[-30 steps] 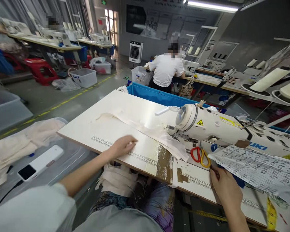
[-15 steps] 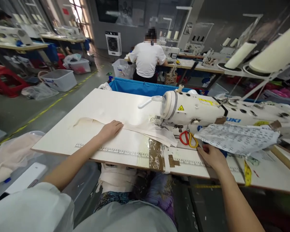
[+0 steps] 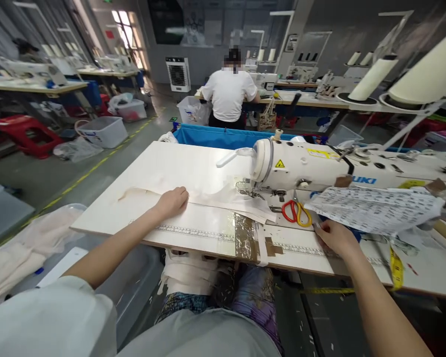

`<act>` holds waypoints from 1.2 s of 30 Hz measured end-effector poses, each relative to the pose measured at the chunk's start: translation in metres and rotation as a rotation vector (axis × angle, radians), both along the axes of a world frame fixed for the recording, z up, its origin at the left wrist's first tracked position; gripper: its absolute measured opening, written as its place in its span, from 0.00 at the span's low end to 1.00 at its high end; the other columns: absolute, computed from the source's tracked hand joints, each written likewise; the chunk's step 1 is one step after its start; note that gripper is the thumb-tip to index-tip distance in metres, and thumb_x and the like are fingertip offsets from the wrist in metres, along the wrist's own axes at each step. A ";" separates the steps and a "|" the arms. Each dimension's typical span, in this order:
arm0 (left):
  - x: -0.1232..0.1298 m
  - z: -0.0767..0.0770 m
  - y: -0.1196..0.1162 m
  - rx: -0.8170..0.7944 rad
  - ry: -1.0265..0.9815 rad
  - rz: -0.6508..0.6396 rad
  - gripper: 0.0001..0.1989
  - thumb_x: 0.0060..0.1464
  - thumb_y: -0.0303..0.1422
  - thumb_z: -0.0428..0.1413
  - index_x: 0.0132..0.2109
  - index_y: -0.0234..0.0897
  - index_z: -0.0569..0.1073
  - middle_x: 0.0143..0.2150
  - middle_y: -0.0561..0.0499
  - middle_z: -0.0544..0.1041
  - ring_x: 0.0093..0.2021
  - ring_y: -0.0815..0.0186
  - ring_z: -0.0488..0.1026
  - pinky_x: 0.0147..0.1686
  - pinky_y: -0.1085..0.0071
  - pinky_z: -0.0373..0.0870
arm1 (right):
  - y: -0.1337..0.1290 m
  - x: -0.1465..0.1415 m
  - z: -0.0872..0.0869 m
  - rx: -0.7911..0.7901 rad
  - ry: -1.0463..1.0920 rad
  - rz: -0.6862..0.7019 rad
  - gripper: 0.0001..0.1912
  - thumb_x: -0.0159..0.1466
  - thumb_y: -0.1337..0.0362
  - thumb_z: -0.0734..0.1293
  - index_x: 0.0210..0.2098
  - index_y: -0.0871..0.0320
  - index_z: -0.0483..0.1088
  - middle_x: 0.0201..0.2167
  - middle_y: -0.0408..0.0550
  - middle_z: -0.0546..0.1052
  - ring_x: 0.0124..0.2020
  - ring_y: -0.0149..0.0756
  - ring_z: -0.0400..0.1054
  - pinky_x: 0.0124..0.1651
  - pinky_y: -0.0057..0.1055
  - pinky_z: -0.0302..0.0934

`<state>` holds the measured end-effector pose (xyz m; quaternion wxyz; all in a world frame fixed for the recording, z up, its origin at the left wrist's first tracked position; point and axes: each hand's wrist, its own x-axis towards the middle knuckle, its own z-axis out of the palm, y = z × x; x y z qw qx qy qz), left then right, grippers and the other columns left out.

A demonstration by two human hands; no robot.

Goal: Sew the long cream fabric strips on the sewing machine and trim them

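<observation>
Fabric (image 3: 217,199) lies under the curled left hand (image 3: 173,202); right hand's (image 3: 333,237) grip unclear; nearby tub (image 3: 147,279) bears cloth (image 3: 27,238).

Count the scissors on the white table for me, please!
1. The scissors, with one red and one yellow handle, lie between the sewing machine and the right hand. More could be hidden under the printed sheet.
</observation>
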<state>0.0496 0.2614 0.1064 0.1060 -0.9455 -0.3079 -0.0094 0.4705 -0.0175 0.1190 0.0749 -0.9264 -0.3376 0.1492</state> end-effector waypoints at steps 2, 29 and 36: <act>-0.005 -0.002 -0.004 -0.011 -0.011 -0.007 0.08 0.63 0.30 0.48 0.42 0.33 0.72 0.44 0.42 0.73 0.44 0.58 0.70 0.38 0.65 0.70 | -0.013 -0.007 0.001 0.039 -0.020 -0.005 0.09 0.62 0.62 0.61 0.25 0.53 0.63 0.20 0.50 0.74 0.23 0.42 0.69 0.27 0.34 0.55; -0.001 -0.041 -0.096 0.029 -0.441 -0.279 0.10 0.64 0.23 0.45 0.49 0.34 0.68 0.45 0.42 0.77 0.44 0.63 0.76 0.42 0.67 0.76 | 0.015 -0.186 0.017 0.373 0.727 0.833 0.19 0.69 0.48 0.60 0.29 0.55 0.63 0.23 0.40 0.64 0.23 0.31 0.61 0.26 0.25 0.57; 0.026 -0.026 -0.067 0.014 -0.364 -0.203 0.10 0.62 0.22 0.46 0.39 0.32 0.71 0.36 0.45 0.76 0.34 0.63 0.75 0.31 0.71 0.72 | -0.063 -0.162 0.017 0.599 0.343 0.655 0.14 0.68 0.53 0.63 0.30 0.54 0.69 0.24 0.42 0.69 0.23 0.30 0.65 0.25 0.21 0.60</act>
